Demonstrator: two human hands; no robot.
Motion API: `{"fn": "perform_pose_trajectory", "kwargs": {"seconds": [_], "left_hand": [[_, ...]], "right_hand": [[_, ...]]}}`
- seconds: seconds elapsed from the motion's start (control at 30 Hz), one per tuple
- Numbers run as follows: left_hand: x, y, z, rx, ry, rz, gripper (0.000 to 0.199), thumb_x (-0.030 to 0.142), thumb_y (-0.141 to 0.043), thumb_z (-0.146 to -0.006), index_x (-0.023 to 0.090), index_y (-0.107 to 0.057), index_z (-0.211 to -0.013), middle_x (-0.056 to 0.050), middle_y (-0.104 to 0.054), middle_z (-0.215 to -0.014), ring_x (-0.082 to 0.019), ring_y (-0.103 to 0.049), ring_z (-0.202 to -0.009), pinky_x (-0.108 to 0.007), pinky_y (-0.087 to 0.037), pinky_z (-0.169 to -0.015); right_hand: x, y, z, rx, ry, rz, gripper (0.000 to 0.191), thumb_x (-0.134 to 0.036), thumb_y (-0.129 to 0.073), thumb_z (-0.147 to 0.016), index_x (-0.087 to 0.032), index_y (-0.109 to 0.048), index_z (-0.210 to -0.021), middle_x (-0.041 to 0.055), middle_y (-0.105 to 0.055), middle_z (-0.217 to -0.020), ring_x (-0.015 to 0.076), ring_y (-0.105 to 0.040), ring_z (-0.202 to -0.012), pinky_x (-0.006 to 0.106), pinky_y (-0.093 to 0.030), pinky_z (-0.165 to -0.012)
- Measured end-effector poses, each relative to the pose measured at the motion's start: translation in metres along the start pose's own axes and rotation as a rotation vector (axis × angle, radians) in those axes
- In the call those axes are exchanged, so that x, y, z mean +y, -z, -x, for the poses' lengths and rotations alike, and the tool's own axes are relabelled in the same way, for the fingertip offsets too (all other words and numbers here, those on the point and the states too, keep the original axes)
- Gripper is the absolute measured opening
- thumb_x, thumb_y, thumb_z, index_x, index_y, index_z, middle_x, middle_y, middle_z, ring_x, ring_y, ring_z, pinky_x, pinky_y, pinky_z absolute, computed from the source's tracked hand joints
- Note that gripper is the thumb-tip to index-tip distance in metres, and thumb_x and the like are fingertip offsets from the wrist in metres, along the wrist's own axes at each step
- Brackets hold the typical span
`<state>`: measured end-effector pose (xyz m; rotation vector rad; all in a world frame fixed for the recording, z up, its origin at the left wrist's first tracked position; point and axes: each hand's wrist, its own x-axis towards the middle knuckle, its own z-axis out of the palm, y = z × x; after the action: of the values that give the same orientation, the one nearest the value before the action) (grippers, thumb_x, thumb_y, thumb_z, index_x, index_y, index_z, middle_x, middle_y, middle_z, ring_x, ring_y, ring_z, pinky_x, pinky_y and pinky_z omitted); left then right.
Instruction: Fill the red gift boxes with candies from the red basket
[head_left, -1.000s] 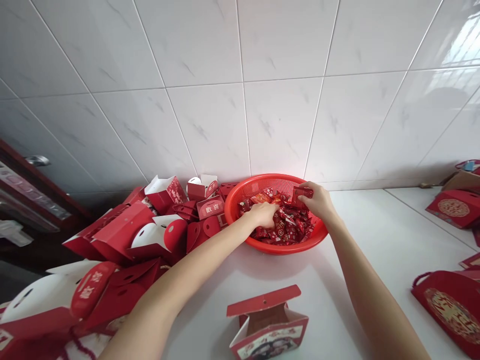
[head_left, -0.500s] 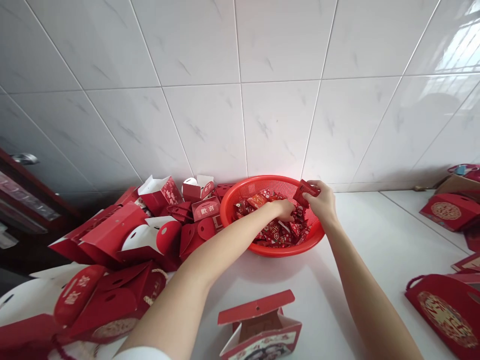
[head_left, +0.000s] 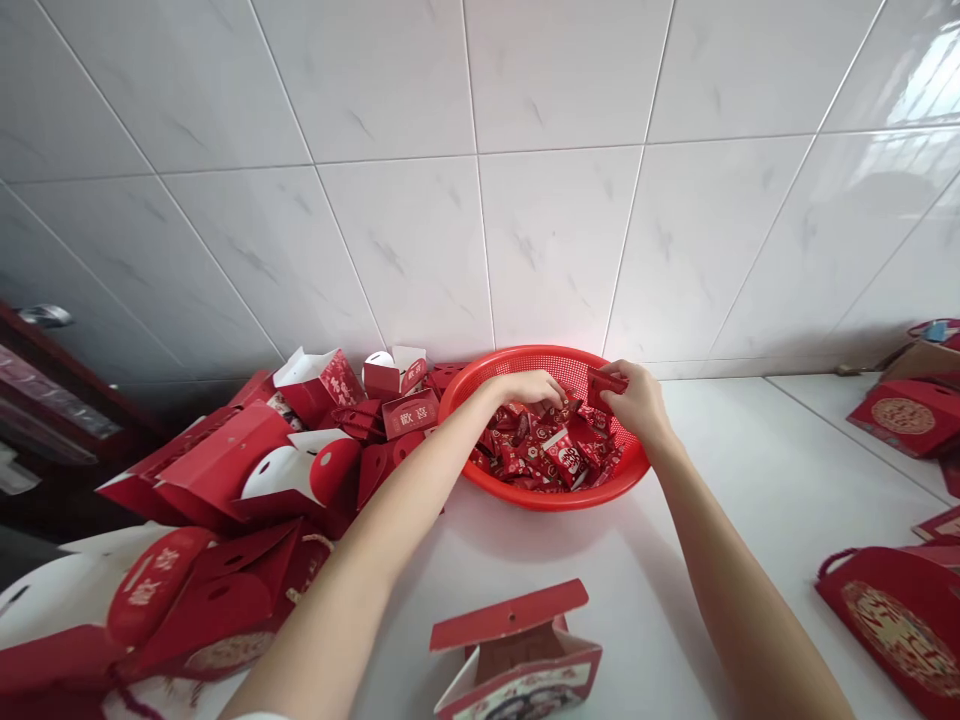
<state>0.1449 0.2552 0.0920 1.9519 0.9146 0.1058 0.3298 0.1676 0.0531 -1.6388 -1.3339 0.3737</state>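
Observation:
A red perforated basket (head_left: 547, 503) stands against the wall, holding many red wrapped packets (head_left: 529, 455). Over its back part, my left hand (head_left: 534, 388) reaches in with fingers curled down among the packets; what its fingertips touch is too small to tell. At the basket's right rim, my right hand (head_left: 636, 402) is closed on a small red packet (head_left: 604, 384). An open red box (head_left: 517, 655) with its flap up and a printed picture on the front sits nearer to me on the white surface.
Many red gift boxes (head_left: 225, 465) crowd the left side, some with white inner flaps. More red boxes (head_left: 896, 620) lie at the right edge. Behind everything rises a tiled wall (head_left: 555, 240). A dark cabinet with a metal handle (head_left: 46, 316) is at far left.
My left hand has moved left and back inside the basket, uncovering more packets. My right hand, still with its red packet, has shifted only slightly.

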Motion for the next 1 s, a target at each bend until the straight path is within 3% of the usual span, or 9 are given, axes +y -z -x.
{"fn": "perform_pose_trajectory", "kwargs": {"seconds": [0.1, 0.23, 0.33, 0.43, 0.53, 0.63, 0.73, 0.87, 1.0], "left_hand": [[-0.006, 0.003, 0.022, 0.029, -0.005, 0.131, 0.029, 0.023, -0.06, -0.078, 0.019, -0.075, -0.103, -0.005, -0.076, -0.093, -0.019, -0.069, -0.081, -0.029, -0.055, -0.072], [-0.01, -0.004, 0.044, -0.009, -0.046, 0.38, 0.037, 0.025, -0.055, -0.084, 0.02, -0.067, -0.119, -0.006, -0.075, -0.089, -0.018, -0.07, -0.073, -0.03, -0.053, -0.068], [-0.011, -0.01, 0.051, -0.035, -0.075, 0.589, 0.031, 0.026, -0.057, -0.086, 0.018, -0.067, -0.115, -0.007, -0.075, -0.079, -0.02, -0.069, -0.068, -0.03, -0.05, -0.066], [-0.01, -0.016, 0.05, 0.1, -0.098, 0.659, 0.016, 0.028, -0.058, -0.09, 0.017, -0.068, -0.097, -0.006, -0.072, -0.072, -0.02, -0.068, -0.064, -0.03, -0.049, -0.062], [-0.01, -0.023, 0.047, 0.257, -0.126, 0.681, 0.012, 0.029, -0.062, -0.09, 0.019, -0.065, -0.086, 0.0, -0.067, -0.068, -0.016, -0.062, -0.057, -0.028, -0.047, -0.059], [-0.009, -0.028, 0.049, 0.377, -0.186, 0.689, 0.015, 0.032, -0.07, -0.088, 0.019, -0.066, -0.082, 0.002, -0.068, -0.074, -0.013, -0.062, -0.066, -0.027, -0.049, -0.068], [-0.006, -0.027, 0.059, 0.398, -0.251, 0.676, 0.024, 0.042, -0.079, -0.081, 0.019, -0.072, -0.081, 0.0, -0.073, -0.084, -0.015, -0.066, -0.08, -0.028, -0.051, -0.079], [-0.004, -0.025, 0.074, 0.424, -0.335, 0.636, 0.04, 0.045, -0.093, -0.06, 0.018, -0.079, -0.087, -0.004, -0.078, -0.087, -0.02, -0.07, -0.088, -0.034, -0.053, -0.087], [-0.004, -0.029, 0.077, 0.461, -0.34, 0.759, 0.043, 0.049, -0.095, -0.056, 0.018, -0.081, -0.083, -0.005, -0.08, -0.087, -0.022, -0.072, -0.087, -0.037, -0.055, -0.088]], "right_hand": [[-0.007, -0.001, 0.002, -0.124, 0.043, -0.05, 0.034, -0.012, -0.061, -0.064, -0.02, -0.076, -0.093, 0.0089, -0.076, -0.097, 0.0294, -0.071, -0.093, 0.043, -0.056, -0.086], [-0.022, 0.007, 0.01, -0.316, 0.128, -0.187, 0.037, -0.021, -0.065, -0.071, -0.023, -0.078, -0.107, 0.0068, -0.077, -0.116, 0.0279, -0.071, -0.108, 0.041, -0.056, -0.093], [-0.033, 0.015, 0.017, -0.525, 0.18, -0.375, 0.035, -0.035, -0.072, -0.078, -0.024, -0.079, -0.111, 0.0067, -0.078, -0.115, 0.0273, -0.072, -0.107, 0.041, -0.056, -0.094], [-0.045, 0.018, 0.024, -0.62, 0.201, -0.46, 0.038, -0.049, -0.077, -0.081, -0.022, -0.079, -0.108, 0.0075, -0.08, -0.104, 0.0273, -0.073, -0.101, 0.041, -0.056, -0.091], [-0.054, 0.012, 0.028, -0.597, 0.198, -0.416, 0.04, -0.057, -0.076, -0.082, -0.02, -0.079, -0.095, 0.0065, -0.079, -0.088, 0.0242, -0.073, -0.086, 0.035, -0.056, -0.076], [-0.057, 0.003, 0.031, -0.48, 0.161, -0.416, 0.04, -0.058, -0.08, -0.077, -0.018, -0.077, -0.081, 0.0047, -0.075, -0.076, 0.0202, -0.069, -0.071, 0.031, -0.053, -0.064], [-0.055, -0.003, 0.031, -0.411, 0.131, -0.514, 0.041, -0.059, -0.083, -0.074, -0.018, -0.074, -0.074, 0.0036, -0.072, -0.073, 0.0193, -0.067, -0.07, 0.031, -0.053, -0.065], [-0.054, -0.006, 0.033, -0.378, 0.101, -0.606, 0.041, -0.056, -0.085, -0.072, -0.019, -0.07, -0.067, 0.0016, -0.068, -0.068, 0.0177, -0.063, -0.069, 0.031, -0.051, -0.067], [-0.055, -0.008, 0.033, -0.383, 0.089, -0.73, 0.04, -0.052, -0.09, -0.068, -0.019, -0.068, -0.063, 0.0, -0.066, -0.066, 0.016, -0.062, -0.068, 0.03, -0.05, -0.067]]}}
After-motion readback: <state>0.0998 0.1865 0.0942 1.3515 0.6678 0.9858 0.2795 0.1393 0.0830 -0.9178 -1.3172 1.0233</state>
